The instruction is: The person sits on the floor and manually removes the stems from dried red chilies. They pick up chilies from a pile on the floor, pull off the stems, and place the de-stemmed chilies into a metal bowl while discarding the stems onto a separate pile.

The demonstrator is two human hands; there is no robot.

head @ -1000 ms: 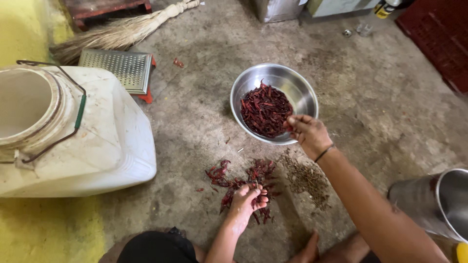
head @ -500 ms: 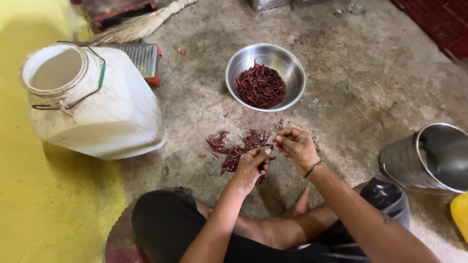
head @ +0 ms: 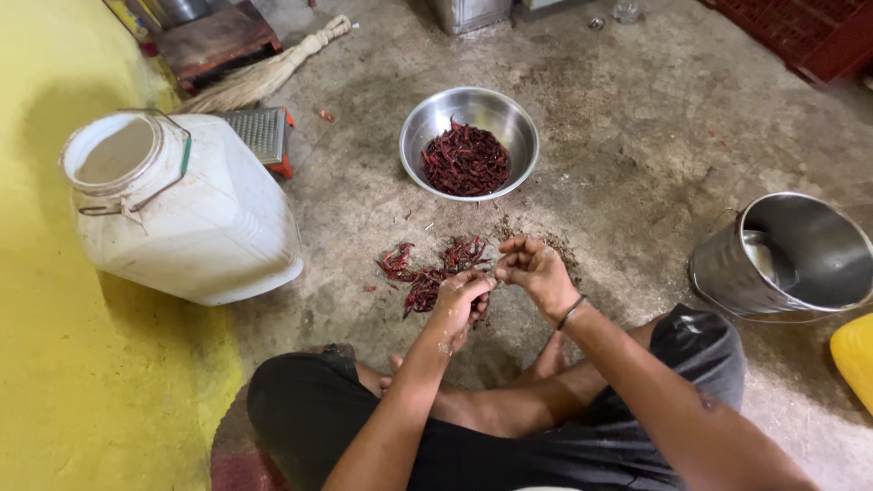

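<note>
I sit cross-legged on a concrete floor. A pile of dried red chillies (head: 426, 268) lies on the floor in front of my legs. My left hand (head: 461, 303) and my right hand (head: 533, 270) meet just above the pile's right edge, both pinching one dried chilli between the fingertips. A steel bowl (head: 421, 129) holding more dried red chillies (head: 466, 160) stands beyond the pile. A patch of small stem scraps (head: 556, 243) lies on the floor by my right hand.
A big white plastic jar (head: 182, 209) with an open mouth lies at the left. A steel bucket (head: 787, 259) stands at the right, a yellow container (head: 855, 355) beside it. A broom (head: 264, 73), a small grater (head: 259, 135) and a red crate (head: 809, 36) lie farther off.
My right hand came back from the bowl to the pile and met my left hand over a chilli. The camera has tilted down and shows my legs.
</note>
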